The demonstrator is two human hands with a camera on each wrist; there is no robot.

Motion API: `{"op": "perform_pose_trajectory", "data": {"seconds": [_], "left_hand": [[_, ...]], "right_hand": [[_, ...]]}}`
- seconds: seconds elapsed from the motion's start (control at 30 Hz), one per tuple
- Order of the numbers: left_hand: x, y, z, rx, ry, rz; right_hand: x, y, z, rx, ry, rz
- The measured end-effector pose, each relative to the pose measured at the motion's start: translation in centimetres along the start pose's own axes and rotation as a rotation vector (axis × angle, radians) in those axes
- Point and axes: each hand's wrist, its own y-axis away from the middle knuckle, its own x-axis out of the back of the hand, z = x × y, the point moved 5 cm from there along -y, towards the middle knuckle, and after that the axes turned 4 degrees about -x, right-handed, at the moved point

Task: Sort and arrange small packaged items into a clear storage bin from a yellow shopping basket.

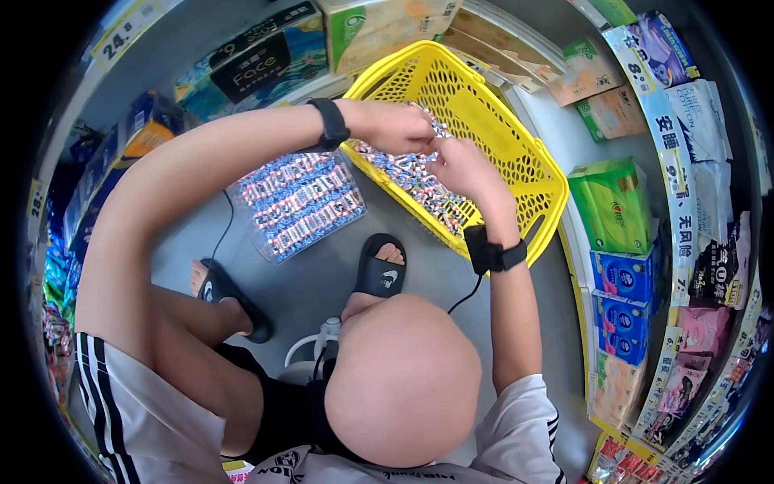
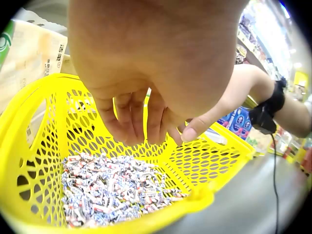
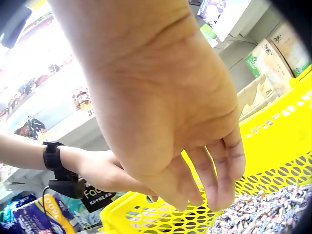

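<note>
Small wrapped candies (image 1: 419,181) in white, blue and red wrappers lie heaped across the bottom of a yellow plastic basket (image 1: 516,153). Above this heap (image 2: 109,187) my left hand (image 1: 395,127) reaches in from the left, its fingers loosely bent downward. My right hand (image 1: 469,171) is close beside it, fingertips near those of the left. In the right wrist view, the right hand's fingers (image 3: 209,180) hang fairly straight, and no candy shows in them. The left wrist view shows no candy in the left fingers (image 2: 131,122) either; the palms partly hide both grips.
A clear container (image 1: 306,206) packed with rows of similar candies stands on the floor left of the basket. Shelves hold tissue packs (image 1: 613,206) at the right and boxes (image 1: 258,60) at the back. Sandalled feet (image 1: 380,270) are near the basket, and a cable (image 1: 466,297) hangs from the right wrist.
</note>
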Motion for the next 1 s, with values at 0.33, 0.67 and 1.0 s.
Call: {"op": "perform_pose_trajectory", "data": {"seconds": [0.33, 0.67, 1.0], "left_hand": [[-4.7, -6.4, -9.2, 0.161, -0.112, -0.217], [-10.2, -9.0, -13.4, 0.407, -0.152, -0.571], [-14.1, -10.2, -14.8, 0.375, -0.215, -0.51]], "right_hand": [[-3.5, -6.7, 7.7, -0.227, 0.101, -0.377], [-11.5, -8.7, 14.0, -0.288, 0.207, -0.44], [-12.4, -7.0, 14.7, -0.383, 0.242, -0.5]]}}
